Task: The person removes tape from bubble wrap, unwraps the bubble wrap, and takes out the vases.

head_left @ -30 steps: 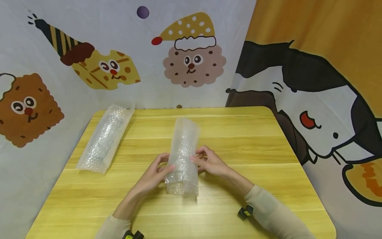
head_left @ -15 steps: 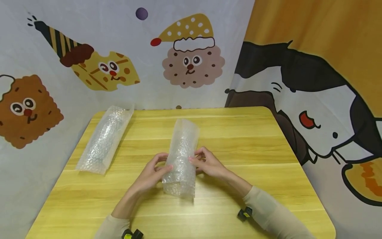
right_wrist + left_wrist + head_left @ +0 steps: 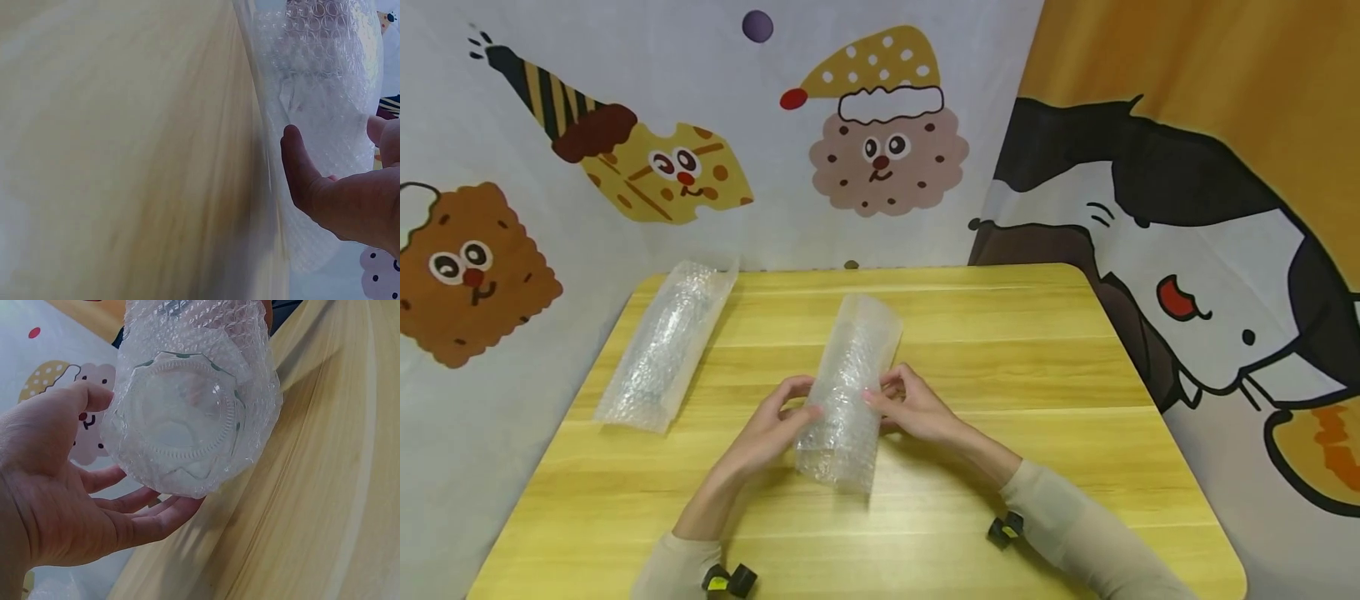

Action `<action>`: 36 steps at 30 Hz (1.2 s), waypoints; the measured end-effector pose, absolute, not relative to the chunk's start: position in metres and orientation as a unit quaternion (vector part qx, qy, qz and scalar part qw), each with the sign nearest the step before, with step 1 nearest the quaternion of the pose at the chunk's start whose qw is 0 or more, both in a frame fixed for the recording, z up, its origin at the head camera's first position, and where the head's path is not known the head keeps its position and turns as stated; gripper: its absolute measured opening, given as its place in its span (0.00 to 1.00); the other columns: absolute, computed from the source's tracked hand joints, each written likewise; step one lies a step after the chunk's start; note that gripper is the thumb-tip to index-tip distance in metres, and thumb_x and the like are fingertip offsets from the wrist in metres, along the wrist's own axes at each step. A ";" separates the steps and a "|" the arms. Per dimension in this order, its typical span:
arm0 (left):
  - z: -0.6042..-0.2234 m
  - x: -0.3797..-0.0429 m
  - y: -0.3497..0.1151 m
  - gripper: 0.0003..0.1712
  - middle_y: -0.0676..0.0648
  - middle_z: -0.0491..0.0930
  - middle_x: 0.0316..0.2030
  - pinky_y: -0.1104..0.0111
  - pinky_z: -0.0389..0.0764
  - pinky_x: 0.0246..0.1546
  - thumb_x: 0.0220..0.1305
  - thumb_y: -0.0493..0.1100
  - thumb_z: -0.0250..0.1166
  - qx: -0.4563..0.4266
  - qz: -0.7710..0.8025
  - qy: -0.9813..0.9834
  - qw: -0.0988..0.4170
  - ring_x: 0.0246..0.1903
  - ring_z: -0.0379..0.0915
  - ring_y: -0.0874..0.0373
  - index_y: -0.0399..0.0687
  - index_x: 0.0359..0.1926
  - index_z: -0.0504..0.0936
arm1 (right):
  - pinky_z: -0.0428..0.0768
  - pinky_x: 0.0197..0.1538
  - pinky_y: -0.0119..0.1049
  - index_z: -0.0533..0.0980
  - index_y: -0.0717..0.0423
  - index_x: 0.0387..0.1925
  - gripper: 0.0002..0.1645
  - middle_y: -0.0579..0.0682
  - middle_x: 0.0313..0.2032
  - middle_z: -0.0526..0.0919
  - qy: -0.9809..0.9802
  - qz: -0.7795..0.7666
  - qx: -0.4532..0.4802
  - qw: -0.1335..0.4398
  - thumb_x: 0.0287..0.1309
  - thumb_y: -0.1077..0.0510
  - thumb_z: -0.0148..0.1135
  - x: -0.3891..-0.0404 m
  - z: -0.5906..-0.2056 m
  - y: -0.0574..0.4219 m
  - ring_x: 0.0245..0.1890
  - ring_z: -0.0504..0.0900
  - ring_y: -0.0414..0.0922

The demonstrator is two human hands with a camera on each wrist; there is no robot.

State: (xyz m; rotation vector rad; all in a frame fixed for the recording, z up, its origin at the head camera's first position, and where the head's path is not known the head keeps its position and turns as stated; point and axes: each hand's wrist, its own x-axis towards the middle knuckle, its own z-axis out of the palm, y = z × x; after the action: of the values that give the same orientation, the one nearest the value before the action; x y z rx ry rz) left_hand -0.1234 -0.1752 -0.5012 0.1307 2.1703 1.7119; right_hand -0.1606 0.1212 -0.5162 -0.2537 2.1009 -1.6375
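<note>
A clear glass with a scalloped, ridged round base (image 3: 178, 409) shows through the open end of a bubble-wrap roll (image 3: 848, 375). The roll is held over the middle of the table, its near end swung toward the left. My left hand (image 3: 775, 427) holds its left side, thumb on top and fingers curled round the edge. On the other side my right hand (image 3: 919, 408) grips it the same way. The right wrist view shows the bubble wrap (image 3: 325, 106) with thumb and fingers about it. How far the glass reaches inside the wrap is hidden.
A second bubble-wrapped bundle (image 3: 666, 350) lies at the back left of the wooden table (image 3: 1037, 358). Behind the table hangs a cartoon-printed cloth (image 3: 700, 50), with an orange part at the right. Each wrist carries a small black camera.
Both hands have shifted slightly left with the bubble-wrapped glass. Its near end has swung left, so the roll slants more. The bundle at the back left has stayed in place.
</note>
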 end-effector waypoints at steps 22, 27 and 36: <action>-0.487 -0.121 -0.182 0.37 0.39 0.73 0.80 0.51 0.95 0.53 0.77 0.55 0.74 0.031 0.532 0.840 0.106 0.70 0.78 0.30 0.54 0.80 0.74 | 0.92 0.66 0.52 0.66 0.60 0.79 0.42 0.62 0.64 0.86 0.743 -0.595 -0.112 0.286 0.82 0.39 0.66 -0.169 -0.523 0.107 0.55 0.95 0.57; -0.486 -0.121 -0.180 0.39 0.40 0.74 0.79 0.51 0.93 0.54 0.74 0.58 0.77 0.036 0.515 0.852 0.087 0.70 0.78 0.30 0.55 0.79 0.75 | 0.94 0.62 0.48 0.69 0.64 0.78 0.38 0.62 0.62 0.86 0.736 -0.603 -0.123 0.283 0.84 0.43 0.65 -0.170 -0.524 0.107 0.52 0.95 0.54; -0.487 -0.117 -0.169 0.42 0.38 0.76 0.77 0.43 0.90 0.60 0.71 0.60 0.78 0.042 0.490 0.869 0.060 0.69 0.77 0.34 0.55 0.79 0.75 | 0.96 0.58 0.45 0.78 0.66 0.67 0.25 0.62 0.56 0.89 0.749 -0.599 -0.142 0.245 0.81 0.53 0.69 -0.169 -0.524 0.116 0.50 0.93 0.52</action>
State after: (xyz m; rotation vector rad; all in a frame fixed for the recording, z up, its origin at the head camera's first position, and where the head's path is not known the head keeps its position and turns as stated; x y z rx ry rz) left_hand -0.1175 -0.1695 -0.4868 0.1286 2.6305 1.4828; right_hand -0.1692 0.1160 -0.5244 -0.3877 2.0438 -1.6350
